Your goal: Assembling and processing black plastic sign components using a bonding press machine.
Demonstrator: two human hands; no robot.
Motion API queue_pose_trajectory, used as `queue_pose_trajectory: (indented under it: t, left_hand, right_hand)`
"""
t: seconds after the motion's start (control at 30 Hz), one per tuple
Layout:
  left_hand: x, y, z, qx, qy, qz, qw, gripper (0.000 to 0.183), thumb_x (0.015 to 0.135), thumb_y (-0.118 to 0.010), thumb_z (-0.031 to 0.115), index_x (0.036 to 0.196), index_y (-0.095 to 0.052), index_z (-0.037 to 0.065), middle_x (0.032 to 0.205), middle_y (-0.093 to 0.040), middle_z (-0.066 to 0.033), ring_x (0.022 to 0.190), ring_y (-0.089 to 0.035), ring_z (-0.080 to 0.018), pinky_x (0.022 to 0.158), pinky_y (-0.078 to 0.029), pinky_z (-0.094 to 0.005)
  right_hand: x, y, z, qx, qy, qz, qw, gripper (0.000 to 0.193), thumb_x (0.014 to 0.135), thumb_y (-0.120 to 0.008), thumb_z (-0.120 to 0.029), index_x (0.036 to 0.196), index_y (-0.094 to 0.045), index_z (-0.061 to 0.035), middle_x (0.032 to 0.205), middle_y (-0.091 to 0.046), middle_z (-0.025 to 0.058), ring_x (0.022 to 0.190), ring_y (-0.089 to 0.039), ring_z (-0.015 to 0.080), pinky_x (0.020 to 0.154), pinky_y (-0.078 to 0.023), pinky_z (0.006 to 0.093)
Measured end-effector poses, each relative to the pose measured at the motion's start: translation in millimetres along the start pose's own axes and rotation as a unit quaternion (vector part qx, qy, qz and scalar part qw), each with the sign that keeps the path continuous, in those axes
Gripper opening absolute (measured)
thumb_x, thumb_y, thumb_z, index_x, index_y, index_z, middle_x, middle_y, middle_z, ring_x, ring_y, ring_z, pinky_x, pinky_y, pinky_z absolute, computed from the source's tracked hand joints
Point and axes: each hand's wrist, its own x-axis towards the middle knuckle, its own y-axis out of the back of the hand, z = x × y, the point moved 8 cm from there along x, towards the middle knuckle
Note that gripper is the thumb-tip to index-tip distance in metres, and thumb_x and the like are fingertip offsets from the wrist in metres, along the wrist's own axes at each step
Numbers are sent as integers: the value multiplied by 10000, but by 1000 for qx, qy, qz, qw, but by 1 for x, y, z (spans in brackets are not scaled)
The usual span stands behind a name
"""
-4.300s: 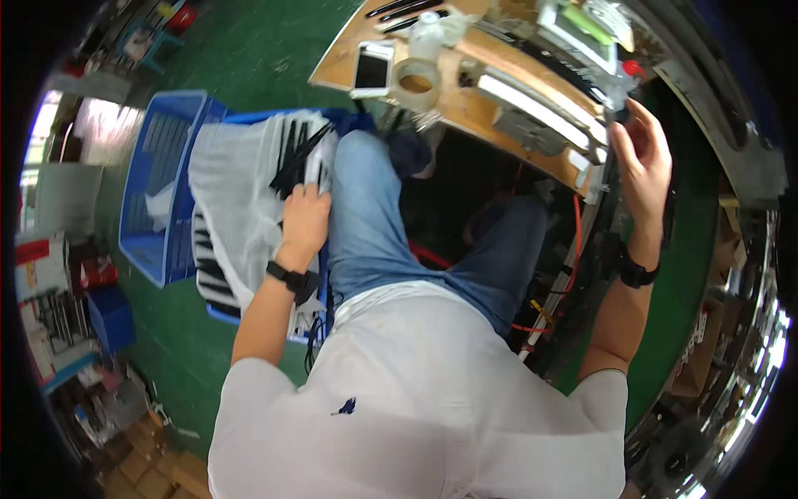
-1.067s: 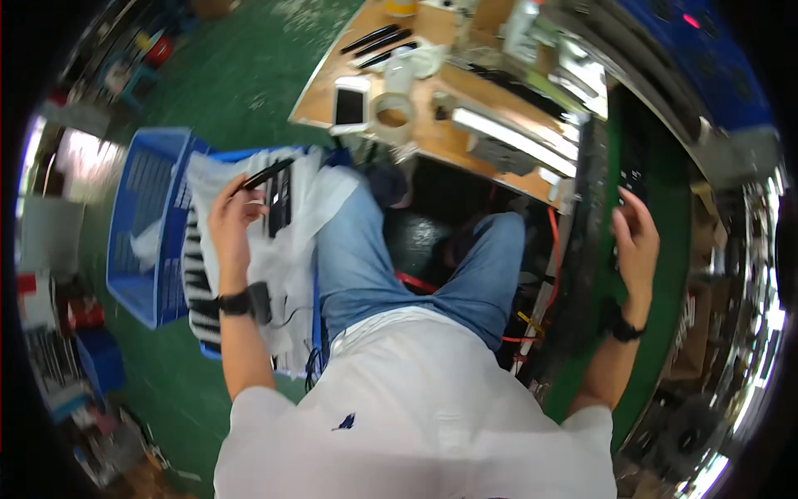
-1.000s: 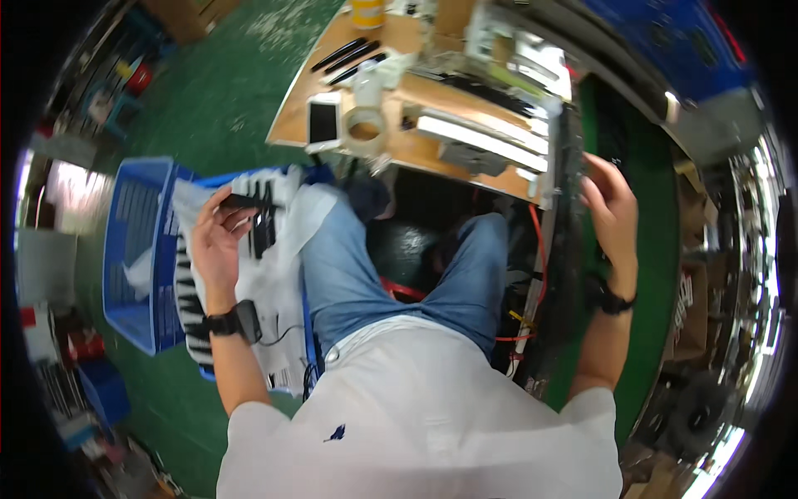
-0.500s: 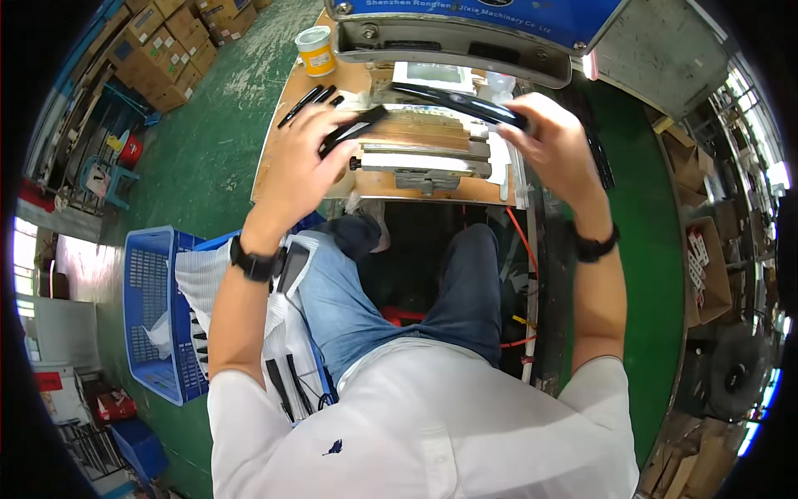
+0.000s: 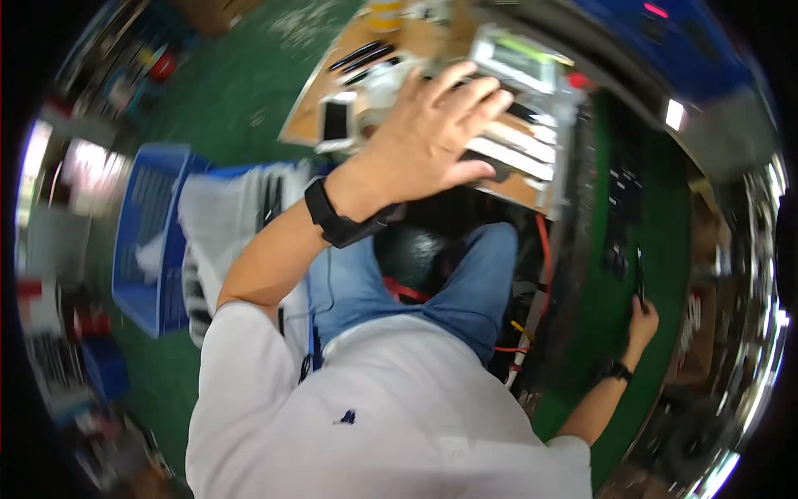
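Note:
My left hand stretches over the bench fixture, fingers spread and thumb out to the side. No held thing shows in it, though its palm side is hidden. Far to the right, my right hand is closed round the near end of a slim, dark, elongated piece, which points away from me. Beyond that hand, several similar dark pieces lie in a row above the green floor; what bears them is blurred. More long black pieces rest on the bench's left side.
On the wooden bench are a white-framed phone-like device and a yellow-and-white tub. A blue machine overhangs the far right. To my left stand a blue crate and striped cloth. A red cable hangs beside the bench.
My right hand has swung from above the bench down to the far right with a dark piece. My left hand has moved right and opened, and its black piece no longer shows. The view has turned.

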Motion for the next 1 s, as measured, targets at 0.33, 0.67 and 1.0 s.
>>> queue_pose_trajectory:
  t: [0.33,0.67,1.0]
  left_hand:
    - [-348,232,-67,352,501,-34,790,985,756,-919,520,1512,-531,22,1488,-543,-290,1380,-499,-479,1166,-400,-566]
    - [-477,178,-87,189,702,-99,679,908,829,-864,472,1505,-526,-32,1241,-732,-285,1144,-707,-445,993,-547,-484]
    - [-550,269,-206,-93,749,259,603,263,996,-680,234,1147,-771,39,944,-764,-76,903,-706,-215,780,-564,-360]
  right_hand:
    - [43,-57,16,4,53,-88,995,480,1021,-700,-215,1418,-640,48,976,-732,157,821,-666,261,798,-547,420]
    - [58,1,-87,-10,139,-47,989,532,1045,-677,-209,1513,-564,18,829,-566,51,746,-491,125,697,-458,330]
    - [9,12,-182,44,155,-100,982,466,1062,-689,-256,1476,-619,-55,892,-615,46,725,-514,120,663,-457,316]
